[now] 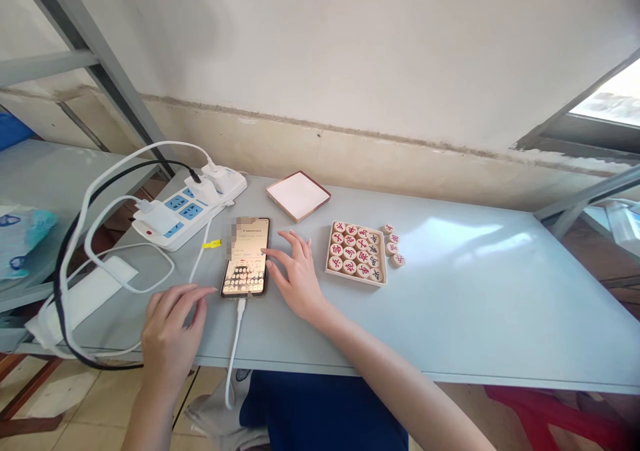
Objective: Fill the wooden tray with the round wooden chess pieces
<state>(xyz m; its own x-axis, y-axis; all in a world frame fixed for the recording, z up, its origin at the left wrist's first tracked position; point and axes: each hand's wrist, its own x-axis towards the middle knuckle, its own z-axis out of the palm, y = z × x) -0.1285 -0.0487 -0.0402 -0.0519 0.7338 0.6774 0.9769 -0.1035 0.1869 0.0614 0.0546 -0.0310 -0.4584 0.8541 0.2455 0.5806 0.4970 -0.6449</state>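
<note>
A smartphone (246, 257) lies face up on the pale blue table (475, 291), its screen lit with a keyboard showing and a white cable (233, 344) plugged into its near end. My right hand (296, 271) rests flat beside the phone's right edge, fingers spread, the thumb tip touching that edge. My left hand (173, 327) lies on the table left of the phone, fingers loosely stretched toward it and holding nothing. To the right sits a shallow box (356, 253) filled with round wooden chess pieces, with several loose pieces (393, 244) just beside it.
A white power strip (190, 207) with plugs and looping black and white cables (75, 251) lies at the left. The box lid (298, 195) sits upside down behind the phone. A white adapter (87, 294) lies near the left edge. Metal frame posts stand at both sides.
</note>
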